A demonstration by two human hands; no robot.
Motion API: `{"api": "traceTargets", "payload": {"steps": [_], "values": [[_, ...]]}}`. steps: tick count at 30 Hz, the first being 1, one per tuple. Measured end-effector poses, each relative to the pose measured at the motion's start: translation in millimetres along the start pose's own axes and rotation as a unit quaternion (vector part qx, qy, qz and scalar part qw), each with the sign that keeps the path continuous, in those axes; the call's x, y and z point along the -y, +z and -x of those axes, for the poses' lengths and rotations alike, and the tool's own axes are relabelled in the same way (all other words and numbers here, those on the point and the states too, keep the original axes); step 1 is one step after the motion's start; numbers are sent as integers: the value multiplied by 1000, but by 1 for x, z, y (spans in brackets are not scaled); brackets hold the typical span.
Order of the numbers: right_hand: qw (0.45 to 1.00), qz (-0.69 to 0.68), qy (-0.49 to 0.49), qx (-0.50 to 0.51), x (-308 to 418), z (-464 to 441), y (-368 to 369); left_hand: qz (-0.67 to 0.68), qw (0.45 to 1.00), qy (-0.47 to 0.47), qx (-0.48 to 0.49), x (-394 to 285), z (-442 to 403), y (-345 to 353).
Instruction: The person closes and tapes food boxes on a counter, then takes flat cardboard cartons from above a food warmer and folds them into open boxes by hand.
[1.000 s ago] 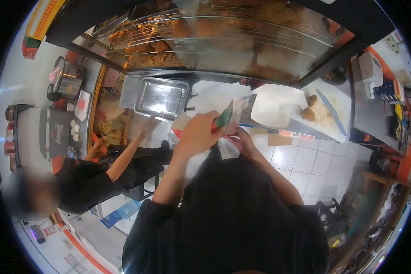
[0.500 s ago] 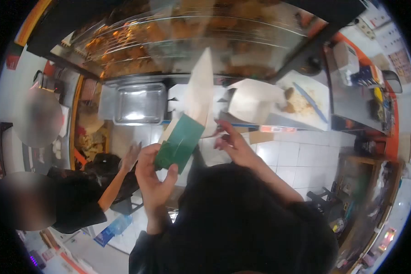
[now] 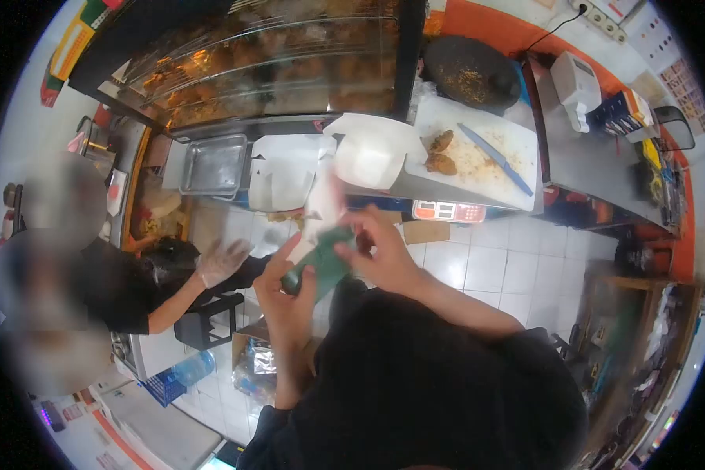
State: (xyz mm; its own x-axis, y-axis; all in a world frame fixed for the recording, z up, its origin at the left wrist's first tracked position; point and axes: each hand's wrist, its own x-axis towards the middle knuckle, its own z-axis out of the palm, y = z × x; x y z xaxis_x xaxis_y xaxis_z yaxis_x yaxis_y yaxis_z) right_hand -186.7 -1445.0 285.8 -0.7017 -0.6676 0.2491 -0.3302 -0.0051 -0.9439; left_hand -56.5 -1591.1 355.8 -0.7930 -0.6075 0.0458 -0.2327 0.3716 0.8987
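A paper food box [image 3: 330, 262], green on one face and white on the other, is held over the floor in front of the counter. My left hand [image 3: 288, 288] grips its lower left part between thumb and fingers. On its right edge, my right hand [image 3: 377, 252] pinches the green panel. The white part of the box points toward the counter and is blurred. Beyond it on the counter lie an opened white paper box [image 3: 278, 168] and another white paper box [image 3: 374, 157] with raised sides.
A metal tray [image 3: 214, 166] sits left on the counter. To the right, a white cutting board [image 3: 470, 184] carries brown fried pieces [image 3: 442, 163] and a knife [image 3: 493, 159]. Behind stands a glass display case [image 3: 274, 70]. A co-worker's gloved hand [image 3: 223, 262] is close on my left.
My right hand has come from beside the box to pinch it. The tall white flap has come down and the green panel is bent. The view has shifted, showing more of the right side.
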Motion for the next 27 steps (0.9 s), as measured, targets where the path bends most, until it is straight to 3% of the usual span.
{"api": "traceTargets", "payload": {"steps": [1,3,5,7,9,11,12,13,15,16,18,23,25,26,27], "values": [[1000,-5,-4,3,5,6,-11,-8,1000,26,-3,1,7,3],[985,24,-85,146,22,17,-28,111,992,49,-33,-8,24,8],[981,70,-138,119,28,33,-27,134,987,85,-19,-3,37,11],[963,159,-157,150,50,45,-31,170,984,41,29,-1,47,10],[956,179,-168,159,51,60,-29,166,984,53,26,-8,59,10],[938,212,-154,227,55,74,-29,135,990,-27,42,-30,77,5],[928,241,-144,244,58,78,-31,98,993,-7,63,-26,84,-8],[926,249,-145,244,58,85,-34,62,995,14,82,-21,91,-21],[952,186,-142,194,55,94,-47,83,990,-53,101,-12,104,-47],[949,198,-145,199,56,98,-57,130,984,-42,117,14,111,-69],[982,86,3,166,57,111,-69,268,955,-18,127,56,134,-88],[988,-56,106,95,38,134,-36,400,900,-11,172,62,163,-38],[975,-75,188,90,38,141,-31,453,871,-98,164,63,175,-20],[970,-81,214,86,37,145,-31,453,870,-94,168,64,172,-9],[979,-7,188,72,35,152,-32,519,821,-95,217,63,163,2]]}}
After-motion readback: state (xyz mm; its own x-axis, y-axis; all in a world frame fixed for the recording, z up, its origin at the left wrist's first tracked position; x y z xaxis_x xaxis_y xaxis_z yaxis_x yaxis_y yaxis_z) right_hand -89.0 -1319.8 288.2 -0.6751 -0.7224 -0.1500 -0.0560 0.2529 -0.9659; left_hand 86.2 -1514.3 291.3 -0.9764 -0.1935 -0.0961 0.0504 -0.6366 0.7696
